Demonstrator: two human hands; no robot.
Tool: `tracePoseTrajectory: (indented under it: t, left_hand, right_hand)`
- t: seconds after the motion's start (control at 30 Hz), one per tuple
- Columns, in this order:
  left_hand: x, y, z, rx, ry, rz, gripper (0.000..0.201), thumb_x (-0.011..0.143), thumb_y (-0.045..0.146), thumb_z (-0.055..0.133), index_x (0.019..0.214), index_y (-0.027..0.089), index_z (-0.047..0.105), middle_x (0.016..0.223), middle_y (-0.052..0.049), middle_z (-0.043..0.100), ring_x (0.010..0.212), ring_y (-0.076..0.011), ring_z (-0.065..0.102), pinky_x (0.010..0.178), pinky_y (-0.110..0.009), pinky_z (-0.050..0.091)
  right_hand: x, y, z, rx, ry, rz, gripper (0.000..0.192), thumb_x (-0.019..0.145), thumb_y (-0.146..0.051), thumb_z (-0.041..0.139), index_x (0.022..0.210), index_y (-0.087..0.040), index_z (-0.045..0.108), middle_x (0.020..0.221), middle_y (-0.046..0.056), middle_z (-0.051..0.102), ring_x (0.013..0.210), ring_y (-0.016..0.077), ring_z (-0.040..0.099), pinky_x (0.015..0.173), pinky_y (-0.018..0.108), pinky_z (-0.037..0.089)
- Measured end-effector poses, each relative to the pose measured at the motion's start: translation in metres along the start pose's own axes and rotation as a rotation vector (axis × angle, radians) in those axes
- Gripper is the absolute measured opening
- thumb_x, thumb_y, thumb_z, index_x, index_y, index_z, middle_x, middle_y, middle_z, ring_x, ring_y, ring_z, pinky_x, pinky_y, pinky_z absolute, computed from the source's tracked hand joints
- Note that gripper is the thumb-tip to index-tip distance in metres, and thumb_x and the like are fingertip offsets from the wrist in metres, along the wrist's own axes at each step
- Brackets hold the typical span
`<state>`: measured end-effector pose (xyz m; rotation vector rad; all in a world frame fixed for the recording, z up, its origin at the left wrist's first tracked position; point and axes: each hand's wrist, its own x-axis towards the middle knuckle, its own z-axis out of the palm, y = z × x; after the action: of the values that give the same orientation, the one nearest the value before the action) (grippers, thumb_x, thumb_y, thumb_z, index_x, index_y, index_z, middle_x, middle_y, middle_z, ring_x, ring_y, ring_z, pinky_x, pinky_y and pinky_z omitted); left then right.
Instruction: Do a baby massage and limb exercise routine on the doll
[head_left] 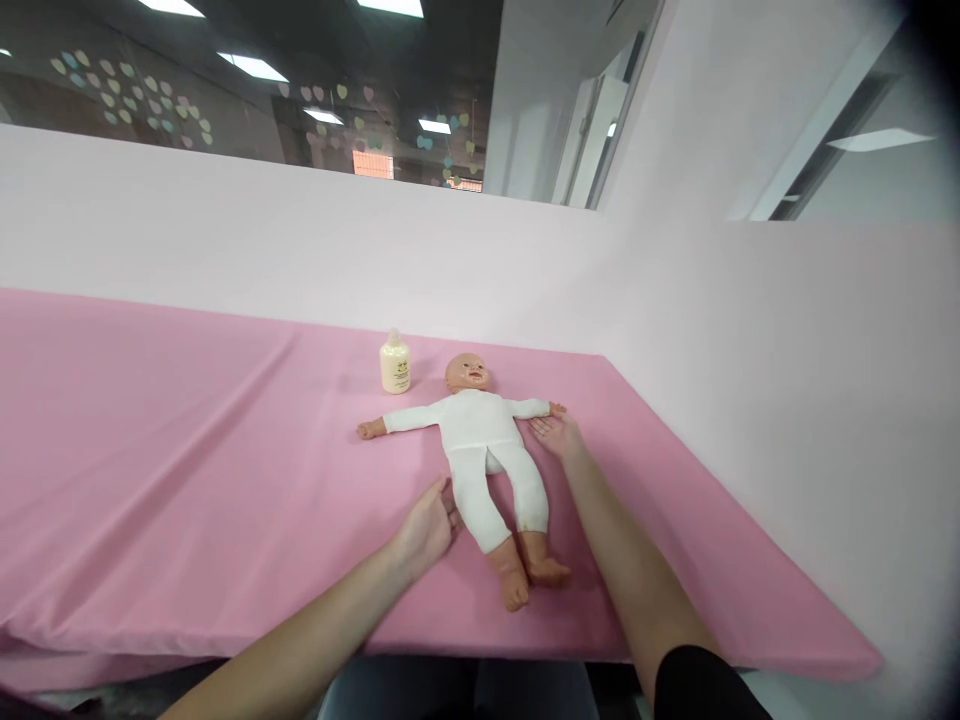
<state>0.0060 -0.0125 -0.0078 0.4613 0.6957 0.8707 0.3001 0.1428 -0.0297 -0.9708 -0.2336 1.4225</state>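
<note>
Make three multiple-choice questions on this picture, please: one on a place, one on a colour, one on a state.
1. Where does the bottle stand?
A. Beside the doll's head
B. At the doll's feet
C. In the left hand

2. What colour is the cloth on the table?
A. Blue
B. Pink
C. Green

3. How does the doll lie?
A. Face down
B. Curled on its side
C. On its back, arms spread

Key:
1. A: the bottle stands upright by the head, on the side of the left hand.
2. B: the cloth is pink all over.
3. C: the face points up and both arms reach outward; the right hand lies open at one of them.
</note>
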Motion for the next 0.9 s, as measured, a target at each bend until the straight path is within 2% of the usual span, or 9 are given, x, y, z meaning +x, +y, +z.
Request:
tracePoseTrajectory:
  t: [0.07, 0.2, 0.27, 0.33, 0.43, 0.5, 0.6, 0.77, 0.9]
  left_hand:
    - [-0.009, -0.007, 0.005, -0.018, -0.014, -0.139, 0.030, 0.087, 0.046, 0.053, 0.098, 0.019, 0.057, 0.080, -0.002, 0.063, 0.070, -0.0168, 0.060, 0.081, -0.037, 0.048]
    - [-0.020, -0.025, 0.007, -0.037, -0.163, -0.290, 0.034, 0.086, 0.046, 0.055, 0.094, 0.013, 0.059, 0.082, -0.005, 0.063, 0.071, -0.0165, 0.059, 0.079, -0.037, 0.047]
    - [-0.026, -0.033, 0.006, -0.062, -0.279, -0.368, 0.042, 0.082, 0.046, 0.059, 0.102, 0.009, 0.060, 0.090, -0.011, 0.065, 0.080, -0.0199, 0.062, 0.082, -0.039, 0.047]
    - [-0.033, -0.036, 0.004, -0.071, -0.324, -0.389, 0.046, 0.078, 0.042, 0.065, 0.110, 0.010, 0.059, 0.101, -0.014, 0.065, 0.091, -0.0246, 0.063, 0.086, -0.045, 0.047]
    - [-0.044, -0.030, -0.004, -0.049, -0.222, -0.317, 0.040, 0.072, 0.027, 0.072, 0.107, 0.014, 0.058, 0.098, -0.008, 0.066, 0.092, -0.0251, 0.064, 0.080, -0.045, 0.051]
    - [-0.051, -0.022, -0.012, -0.026, -0.123, -0.322, 0.036, 0.070, 0.025, 0.073, 0.101, 0.013, 0.058, 0.089, -0.006, 0.065, 0.081, -0.0209, 0.065, 0.068, -0.035, 0.053]
    - [-0.061, -0.011, -0.025, -0.055, -0.022, -0.338, 0.041, 0.066, 0.028, 0.077, 0.097, 0.015, 0.055, 0.081, -0.001, 0.062, 0.060, -0.0116, 0.058, 0.047, -0.019, 0.040]
    - [-0.073, -0.001, -0.043, -0.064, -0.016, -0.382, 0.047, 0.063, 0.038, 0.079, 0.094, 0.016, 0.052, 0.066, 0.004, 0.052, 0.045, -0.0043, 0.042, 0.039, -0.014, 0.021]
    - [-0.076, 0.015, -0.049, -0.012, -0.084, -0.369, 0.048, 0.063, 0.047, 0.079, 0.089, 0.016, 0.052, 0.061, 0.005, 0.047, 0.041, -0.0020, 0.032, 0.038, -0.013, 0.015]
  right_hand:
    - [0.005, 0.003, 0.002, 0.018, -0.001, -0.035, 0.027, 0.085, -0.027, 0.043, 0.107, -0.018, 0.056, 0.105, 0.010, 0.065, 0.100, 0.0173, 0.065, 0.090, 0.037, 0.056]
    - [0.011, 0.012, 0.004, 0.043, -0.025, -0.098, 0.020, 0.085, -0.026, 0.044, 0.101, -0.022, 0.056, 0.102, 0.006, 0.066, 0.100, 0.0147, 0.065, 0.097, 0.038, 0.051]
    - [0.012, 0.016, 0.006, 0.058, -0.052, -0.127, 0.019, 0.086, -0.028, 0.043, 0.099, -0.023, 0.056, 0.103, 0.005, 0.066, 0.101, 0.0136, 0.065, 0.099, 0.038, 0.050]
    - [0.011, 0.021, 0.007, 0.076, -0.082, -0.154, 0.019, 0.087, -0.029, 0.043, 0.099, -0.023, 0.056, 0.104, 0.004, 0.066, 0.100, 0.0130, 0.065, 0.099, 0.038, 0.051]
    - [0.008, 0.025, 0.010, 0.109, -0.135, -0.174, 0.019, 0.087, -0.029, 0.043, 0.099, -0.023, 0.056, 0.099, 0.003, 0.067, 0.095, 0.0139, 0.067, 0.095, 0.040, 0.053]
    - [0.006, 0.026, 0.012, 0.125, -0.149, -0.181, 0.018, 0.088, -0.029, 0.044, 0.098, -0.022, 0.057, 0.094, 0.003, 0.068, 0.089, 0.0143, 0.069, 0.091, 0.040, 0.056]
    - [0.004, 0.026, 0.014, 0.114, -0.111, -0.202, 0.018, 0.088, -0.031, 0.046, 0.095, -0.020, 0.058, 0.087, 0.002, 0.067, 0.082, 0.0135, 0.069, 0.085, 0.036, 0.058]
    - [0.009, 0.028, 0.017, 0.097, -0.069, -0.263, 0.019, 0.090, -0.035, 0.047, 0.092, -0.020, 0.059, 0.085, 0.001, 0.068, 0.079, 0.0115, 0.068, 0.082, 0.028, 0.058]
    - [0.012, 0.032, 0.019, 0.068, -0.051, -0.340, 0.028, 0.091, -0.041, 0.045, 0.104, -0.020, 0.058, 0.107, 0.005, 0.067, 0.094, 0.0122, 0.066, 0.090, 0.028, 0.054]
